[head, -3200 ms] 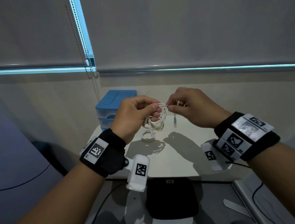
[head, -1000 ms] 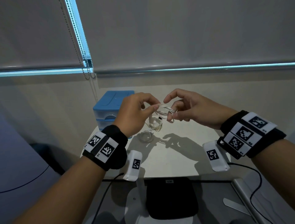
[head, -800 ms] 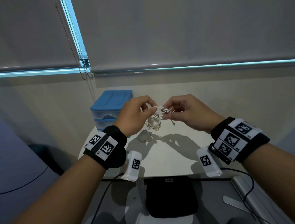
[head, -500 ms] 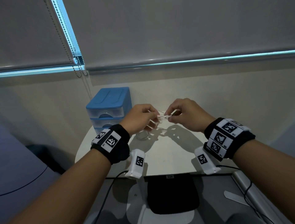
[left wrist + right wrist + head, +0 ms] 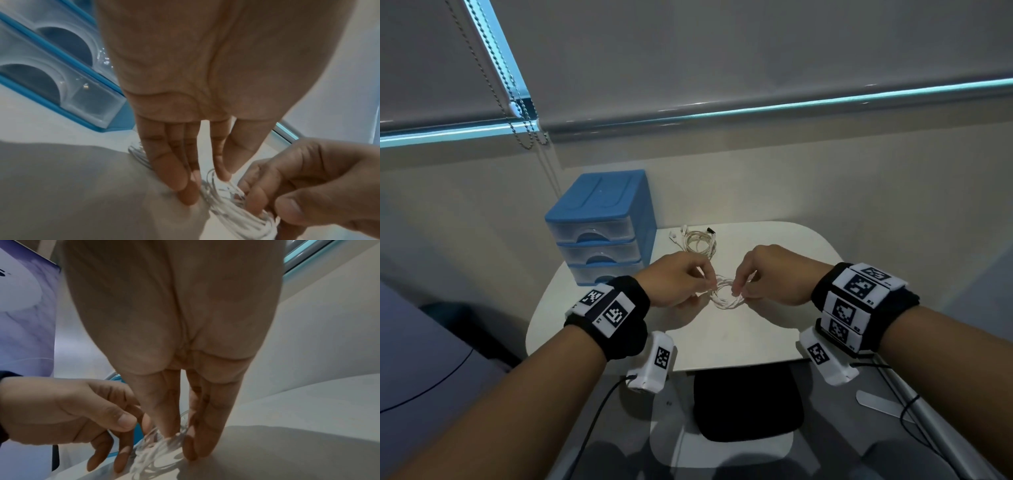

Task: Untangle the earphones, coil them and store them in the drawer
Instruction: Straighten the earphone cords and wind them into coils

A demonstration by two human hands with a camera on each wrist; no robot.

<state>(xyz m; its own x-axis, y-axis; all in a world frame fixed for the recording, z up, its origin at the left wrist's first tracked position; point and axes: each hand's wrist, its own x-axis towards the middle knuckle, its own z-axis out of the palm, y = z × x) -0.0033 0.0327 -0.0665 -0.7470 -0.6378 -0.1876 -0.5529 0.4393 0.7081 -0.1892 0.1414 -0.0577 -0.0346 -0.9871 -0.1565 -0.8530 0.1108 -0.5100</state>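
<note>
The worktop [image 5: 739, 342] carries a blue drawer unit [image 5: 599, 226] at its far left, all three drawers shut as far as can be judged from the head view. A second, loosely coiled cable [image 5: 698, 241] lies just beside the unit and is left untouched.

The earphones [image 5: 726, 298] are gathered into a small white coil at the middle of the worktop, held low over the surface or on it; which cannot be told. The coil is pinched on its left side by the left hand [image 5: 674, 284] and on its right side by the right hand [image 5: 774, 281], with fingers curled down around the loops.

The step in hand is judged to be the finishing of the coil. It is done well if the loops are kept stacked and even, the loose end is tucked under a turn, and the pinch is kept light so the thin wire is not kinked. One hand should be kept on the coil while a drawer is pulled open with the other, since the springy loops are likely to spread if both sides are released.
</note>
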